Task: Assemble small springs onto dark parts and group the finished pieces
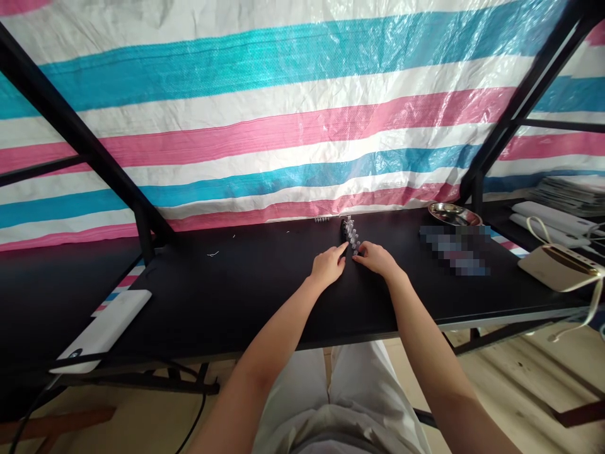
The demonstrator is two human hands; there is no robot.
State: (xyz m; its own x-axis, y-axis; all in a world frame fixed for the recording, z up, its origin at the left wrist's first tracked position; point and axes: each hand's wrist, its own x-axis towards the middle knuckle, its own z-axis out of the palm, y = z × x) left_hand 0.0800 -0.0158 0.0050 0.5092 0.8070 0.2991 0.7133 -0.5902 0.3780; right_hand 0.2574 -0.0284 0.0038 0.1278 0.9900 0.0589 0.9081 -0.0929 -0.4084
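Observation:
On the black table stands a narrow row of clear, faceted, bead-like pieces [352, 234], with a dark strip [345, 232] along its left side. Its exact kind is too small to make out. My left hand [328, 265] rests at the near left of it, the index finger stretched out to touch the dark strip and the other fingers loosely curled. At the near right end, my right hand [374, 257] has thumb and fingers closed on the clear pieces. The fingertips partly cover that end.
A small coil-like strip [322, 219] lies by the back edge, and white thread scraps [213, 254] lie to the left. At right are a steel dish [454, 215], a blurred-out packet [456, 251] and a cream pouch [558, 265]. A white power strip [106, 328] sits left. Black frame bars flank the table.

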